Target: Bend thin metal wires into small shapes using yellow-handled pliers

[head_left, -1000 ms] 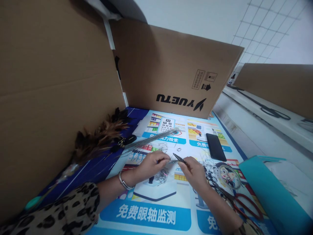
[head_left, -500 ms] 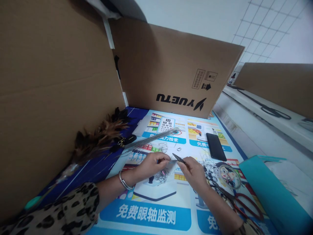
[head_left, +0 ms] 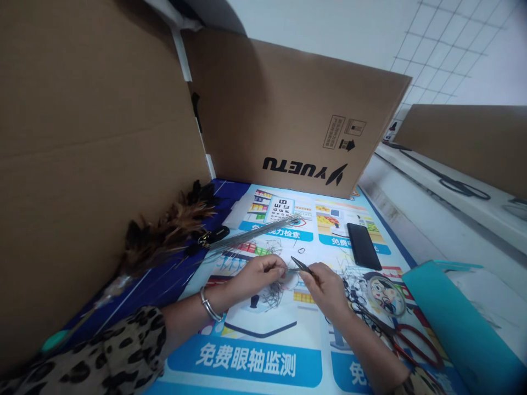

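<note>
My right hand (head_left: 323, 288) is closed around small dark pliers (head_left: 302, 265) with pointed jaws, which point left toward my other hand. My left hand (head_left: 265, 271) pinches thumb and forefinger together on what looks like a thin wire (head_left: 290, 270), mostly hidden by the fingers. The pliers' tips and the left fingertips are close together. Below the left hand lies a tangle of short wire pieces (head_left: 272, 297). A small dark loop (head_left: 301, 250) rests just beyond the pliers. Farther back, a bundle of long straight wires (head_left: 257, 230) lies slantwise across the table.
Brown feathers (head_left: 168, 230) lie at left along a cardboard wall (head_left: 288, 109). To the right are a black phone (head_left: 364, 246), dark small loops (head_left: 356, 293), a round clear dish (head_left: 386, 295), red-handled scissors (head_left: 420, 345) and a teal case (head_left: 461, 323).
My left fingers have shifted very slightly and curl a little more at the tips. The pliers in my right hand have hardly moved.
</note>
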A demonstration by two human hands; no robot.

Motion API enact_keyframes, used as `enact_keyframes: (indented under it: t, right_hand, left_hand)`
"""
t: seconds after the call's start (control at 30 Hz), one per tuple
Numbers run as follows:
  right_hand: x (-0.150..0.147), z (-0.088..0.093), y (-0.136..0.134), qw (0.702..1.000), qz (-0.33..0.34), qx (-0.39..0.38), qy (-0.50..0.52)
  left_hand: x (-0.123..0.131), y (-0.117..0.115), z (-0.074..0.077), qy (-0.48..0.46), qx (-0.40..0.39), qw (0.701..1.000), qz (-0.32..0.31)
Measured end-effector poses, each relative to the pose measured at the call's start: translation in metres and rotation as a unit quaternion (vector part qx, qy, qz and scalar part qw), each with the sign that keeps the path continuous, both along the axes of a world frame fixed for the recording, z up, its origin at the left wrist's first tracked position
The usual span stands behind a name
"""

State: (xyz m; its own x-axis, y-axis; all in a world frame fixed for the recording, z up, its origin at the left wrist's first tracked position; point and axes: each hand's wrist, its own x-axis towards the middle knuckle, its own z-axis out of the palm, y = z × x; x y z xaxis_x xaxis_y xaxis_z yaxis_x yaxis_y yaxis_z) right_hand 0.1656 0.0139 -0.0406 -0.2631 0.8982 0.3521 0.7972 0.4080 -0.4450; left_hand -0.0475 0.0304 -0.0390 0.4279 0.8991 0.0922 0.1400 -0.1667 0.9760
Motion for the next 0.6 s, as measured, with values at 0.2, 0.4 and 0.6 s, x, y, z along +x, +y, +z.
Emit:
enact_keyframes:
  t: [0.2, 0.4, 0.6]
  right_hand:
    - [-0.0001, -0.0005, 0.0006, 1.0, -0.001, -0.003, 0.005]
    - [-0.0005, 0.0001, 0.0, 1.0, -0.004, -0.01, -0.002]
    - [-0.0005, -0.0001, -0.0001, 1.0, -0.004, -0.01, -0.004]
  left_hand:
    - [-0.0004, -0.0017, 0.004, -0.015, -0.036, 0.999, -0.021]
    - [-0.0015, -0.0016, 0.0042, -0.001, -0.016, 1.0, -0.013]
    - [-0.0007, -0.0009, 0.0044, 0.013, -0.019, 1.0, -0.001]
